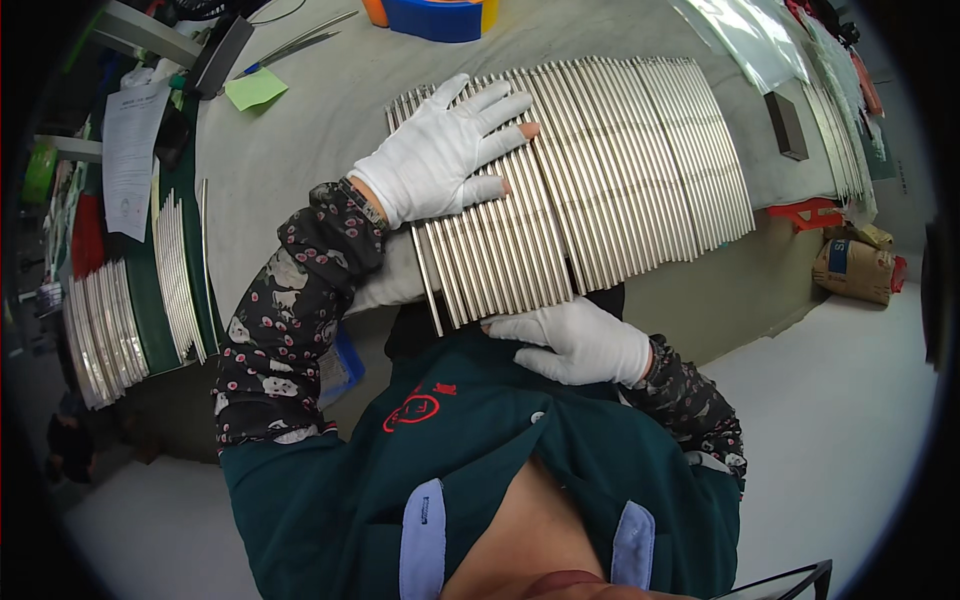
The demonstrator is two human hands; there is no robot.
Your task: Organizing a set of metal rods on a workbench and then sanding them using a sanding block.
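Observation:
A wide row of slim, shiny metal rods (pixel 625 160) lies side by side on the table, their near ends at its front edge. Across the left part of the row rests my left hand (pixel 435 160), palm down with its fingers spread. It wears a white glove that leaves the thumb tip and a fingertip bare. My right hand (pixel 580 342), gloved too, is at the near ends of the rods, fingers stretched to the left and thumb apart. Its fingertips are at the rod ends; their undersides are hidden. A narrow gap parts the row near its middle.
More rods (pixel 178 280) lie in bundles at the left on a dark green surface, below a printed paper sheet (pixel 133 155). A green note (pixel 256 90), a blue holder (pixel 435 18), a dark block (pixel 786 127) and clear plastic sheets (pixel 745 40) surround the row.

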